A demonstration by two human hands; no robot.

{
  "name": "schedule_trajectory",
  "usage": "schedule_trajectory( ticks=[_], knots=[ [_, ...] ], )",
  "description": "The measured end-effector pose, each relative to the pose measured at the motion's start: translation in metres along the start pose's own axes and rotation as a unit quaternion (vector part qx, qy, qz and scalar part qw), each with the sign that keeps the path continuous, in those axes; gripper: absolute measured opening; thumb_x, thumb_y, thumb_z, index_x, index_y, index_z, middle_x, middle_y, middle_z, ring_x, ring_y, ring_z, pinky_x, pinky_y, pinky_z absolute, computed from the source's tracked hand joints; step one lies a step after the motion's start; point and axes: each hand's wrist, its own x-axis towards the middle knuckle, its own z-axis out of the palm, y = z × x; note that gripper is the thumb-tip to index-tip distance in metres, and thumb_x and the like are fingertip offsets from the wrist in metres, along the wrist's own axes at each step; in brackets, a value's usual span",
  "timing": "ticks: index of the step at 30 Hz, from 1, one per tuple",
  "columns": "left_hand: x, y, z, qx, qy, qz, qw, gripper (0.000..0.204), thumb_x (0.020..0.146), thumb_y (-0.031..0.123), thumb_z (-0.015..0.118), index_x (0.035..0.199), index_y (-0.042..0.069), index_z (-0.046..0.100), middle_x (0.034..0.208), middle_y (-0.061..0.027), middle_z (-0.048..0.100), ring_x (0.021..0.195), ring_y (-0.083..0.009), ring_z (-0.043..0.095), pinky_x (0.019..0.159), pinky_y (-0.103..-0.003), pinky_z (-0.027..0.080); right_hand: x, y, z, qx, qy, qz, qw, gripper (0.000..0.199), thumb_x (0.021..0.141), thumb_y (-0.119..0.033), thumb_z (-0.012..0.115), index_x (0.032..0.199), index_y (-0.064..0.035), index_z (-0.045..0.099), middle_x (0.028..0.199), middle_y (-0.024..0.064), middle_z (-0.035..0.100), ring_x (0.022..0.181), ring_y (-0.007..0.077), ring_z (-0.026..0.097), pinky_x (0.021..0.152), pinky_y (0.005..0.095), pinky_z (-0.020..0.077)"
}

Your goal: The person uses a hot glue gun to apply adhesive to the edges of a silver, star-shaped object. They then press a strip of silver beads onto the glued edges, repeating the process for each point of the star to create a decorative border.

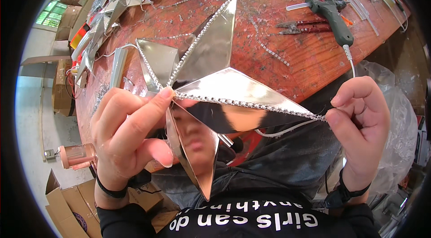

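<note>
**Mirrored star held up between two hands over a cluttered workbench**

A shiny, mirror-faced star of folded triangular points, its ridges edged with strips of small clear rhinestones, is held in the air just above the near edge of a reddish-brown wooden workbench. The left hand grips the star at its centre, index fingertip pressed on the middle where the ridges meet and thumb curled under the lower point. The right hand pinches the tip of the long right-hand point between thumb and forefinger, right where the rhinestone strip ends. The two hands are well apart, one at each end of that point.

On the bench behind the star lie a dark green glue gun with a white cord, a pair of red-handled snips just beside it, loose bits of rhinestone chain, and silver scraps. More mirrored star pieces are piled at the far left corner. A crumpled clear plastic bag sits to the right, and brown cardboard boxes stand on the floor at lower left.
</note>
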Motion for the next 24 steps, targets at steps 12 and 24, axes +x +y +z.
schedule_trajectory(
  ticks=[12, 24],
  knots=[
    [-0.001, 0.003, 0.001, -0.01, 0.003, -0.021, 1.0, 0.071, 0.083, 0.062, 0.044, 0.108, -0.002, 0.063, 0.072, -0.0007, 0.051, 0.064, -0.0123, 0.05, 0.058, -0.027, 0.041, 0.002, 0.008, 0.0, -0.003, -0.019, 0.005, 1.0, 0.02, 0.077, 0.009, 0.061, 0.09, -0.0025, 0.052, 0.072, -0.0045, 0.049, 0.057, -0.0022, 0.04, 0.053, 0.0142, 0.0277],
    [0.0, 0.002, 0.009, 0.002, 0.067, -0.013, 0.998, 0.06, 0.079, 0.059, 0.051, 0.101, 0.006, 0.069, 0.068, 0.0009, 0.048, 0.058, -0.0155, 0.045, 0.05, -0.028, 0.038, 0.009, -0.007, -0.005, -0.386, -0.043, -0.288, 0.875, 0.024, 0.086, -0.018, 0.048, 0.094, -0.0079, 0.068, 0.118, 0.0194, 0.052, 0.104, 0.0238, 0.047, 0.09, 0.0335, 0.0326]
  ],
)
